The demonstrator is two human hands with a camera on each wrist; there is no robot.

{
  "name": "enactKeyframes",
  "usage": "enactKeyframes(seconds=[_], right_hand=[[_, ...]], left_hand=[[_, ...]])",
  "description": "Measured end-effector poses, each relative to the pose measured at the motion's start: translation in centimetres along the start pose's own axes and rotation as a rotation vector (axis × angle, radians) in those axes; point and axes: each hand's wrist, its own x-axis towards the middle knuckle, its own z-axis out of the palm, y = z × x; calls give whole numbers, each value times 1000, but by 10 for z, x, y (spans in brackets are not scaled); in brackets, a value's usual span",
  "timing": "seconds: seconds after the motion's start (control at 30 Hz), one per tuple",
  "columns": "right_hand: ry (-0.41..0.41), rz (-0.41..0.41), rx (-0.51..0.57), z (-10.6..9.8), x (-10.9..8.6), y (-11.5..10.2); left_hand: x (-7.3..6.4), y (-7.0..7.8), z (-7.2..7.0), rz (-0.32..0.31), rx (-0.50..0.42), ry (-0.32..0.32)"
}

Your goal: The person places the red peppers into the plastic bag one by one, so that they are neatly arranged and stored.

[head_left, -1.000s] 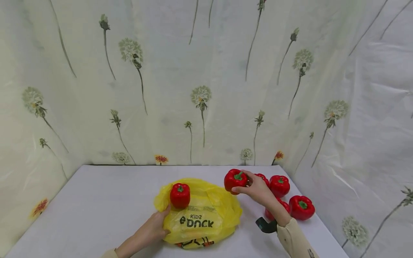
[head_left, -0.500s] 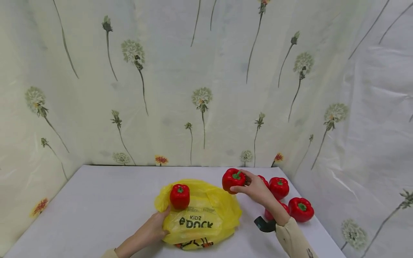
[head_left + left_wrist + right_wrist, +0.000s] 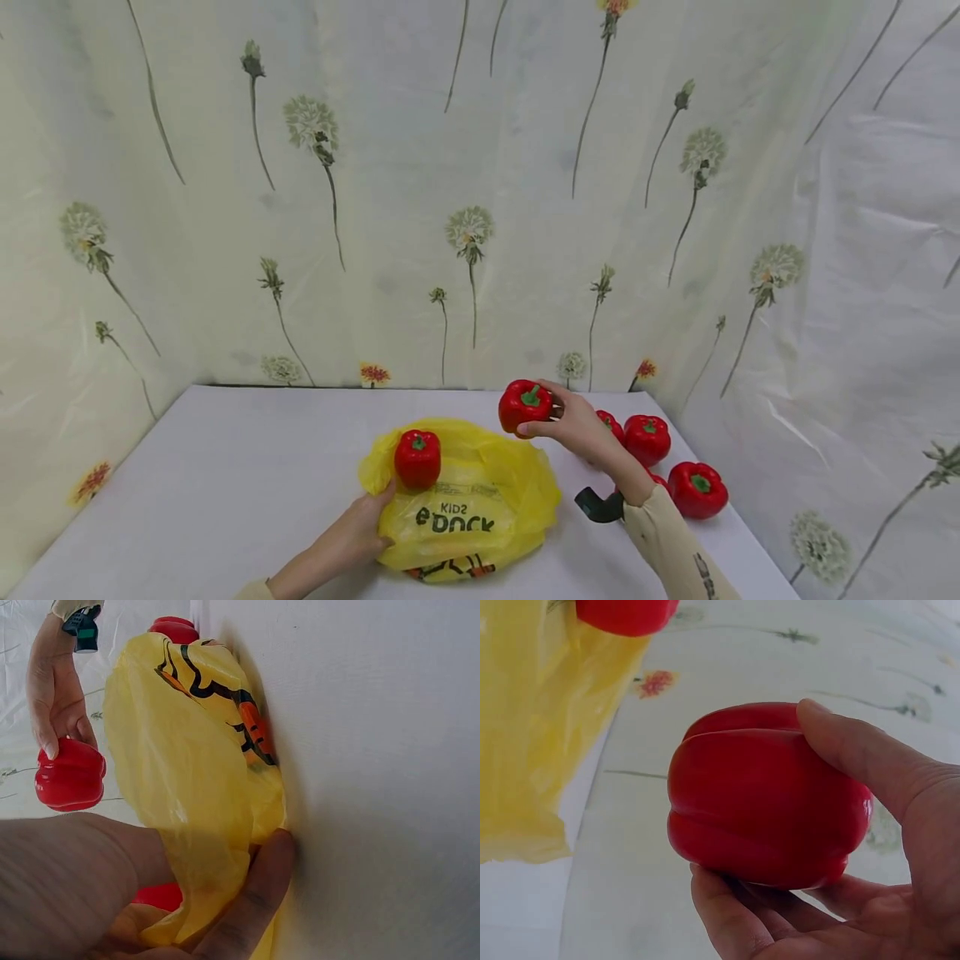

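So the whole backdrop is pale, creased sheeting [image 3: 390, 150] printed with long-stemmed dandelions [image 3: 468, 227] and a few little orange-red flowers [image 3: 374, 373]. It covers the back and both sides, kinda shiny on the right. Plain white surface [image 3: 277, 467] runs pretty much up to it. Light's soft, with faint shadows.

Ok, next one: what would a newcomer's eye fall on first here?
Probably the bright yellow bag on the white table, gripped by the left hand, with a red pepper showing against its left part. Next, the lifted pepper in the right hand, near the bag's far right side. More peppers cluster along the table's right side.
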Motion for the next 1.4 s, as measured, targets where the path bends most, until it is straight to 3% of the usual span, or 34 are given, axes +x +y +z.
enactKeyframes(seconds=[0.73, 1.4], right_hand=[[-49, -66, -16, 39, 23, -27], [-81, -22, 24, 65, 30, -15]], left_hand=[[-2, 0, -3, -9, 5, 3], [-1, -2, -1, 27, 24, 15]])
